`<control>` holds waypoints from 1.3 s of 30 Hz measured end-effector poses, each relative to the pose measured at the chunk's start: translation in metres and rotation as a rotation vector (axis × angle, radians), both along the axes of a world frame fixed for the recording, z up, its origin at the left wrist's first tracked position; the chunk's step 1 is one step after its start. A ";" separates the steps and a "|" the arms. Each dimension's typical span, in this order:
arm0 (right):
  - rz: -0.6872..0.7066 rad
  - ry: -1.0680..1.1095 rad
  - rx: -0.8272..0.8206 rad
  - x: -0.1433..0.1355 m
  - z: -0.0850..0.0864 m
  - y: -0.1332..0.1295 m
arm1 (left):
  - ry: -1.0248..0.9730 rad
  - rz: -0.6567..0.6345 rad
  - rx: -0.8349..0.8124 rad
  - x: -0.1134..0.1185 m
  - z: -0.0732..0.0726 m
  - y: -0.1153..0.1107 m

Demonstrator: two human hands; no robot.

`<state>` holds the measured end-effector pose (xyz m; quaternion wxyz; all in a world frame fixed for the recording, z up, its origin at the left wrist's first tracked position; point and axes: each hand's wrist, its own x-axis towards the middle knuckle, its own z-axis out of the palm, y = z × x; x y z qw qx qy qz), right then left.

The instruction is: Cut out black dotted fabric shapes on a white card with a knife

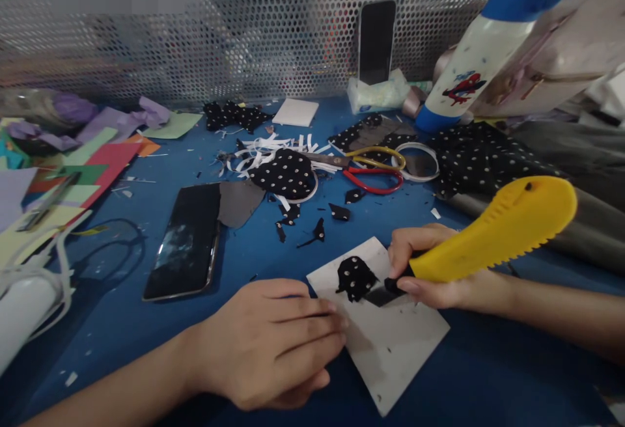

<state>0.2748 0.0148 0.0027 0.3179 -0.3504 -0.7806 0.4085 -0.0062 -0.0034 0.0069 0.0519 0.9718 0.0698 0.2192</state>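
Head view: blade low, card steady.
The right hand (456, 293) grips the yellow plastic-handled knife (508, 228) — best angled low and pushed lightly — at the black white-dotted fabric scrap (355, 276) on the white card (393, 355); the left hand's (278, 342) open fingers brace its edge.

I have a cutter (493, 232) with a bright yellow, tooth-edged handle slanting toward the upper right of the frame; its grey blade points left, low over the card, its tip at the scrap's lower right edge. My white card (390, 349), specked with dark bits, lies flat and turned cornerwise, right of centre in the lower frame. On its upper part sits my black, white-dotted scrap (355, 278), roughly round, ragged-edged.
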 end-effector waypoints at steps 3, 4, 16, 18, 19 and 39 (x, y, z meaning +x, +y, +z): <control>-0.045 0.026 -0.060 -0.001 -0.001 0.000 | -0.002 -0.003 -0.003 0.000 0.001 0.001; -0.056 0.038 -0.076 -0.002 -0.001 0.000 | -0.002 -0.002 -0.006 0.000 0.001 0.001; 0.024 0.126 -0.259 0.001 0.001 0.000 | -0.039 0.008 -0.014 -0.001 -0.003 0.000; 0.004 0.125 -0.220 0.000 -0.001 0.000 | -0.036 0.006 -0.014 -0.001 -0.002 -0.001; -0.012 0.130 -0.218 -0.001 -0.002 0.000 | -0.029 0.011 -0.008 -0.001 -0.001 -0.001; -0.031 0.201 -0.208 -0.008 0.003 0.003 | -0.208 0.141 -0.253 -0.003 -0.002 0.004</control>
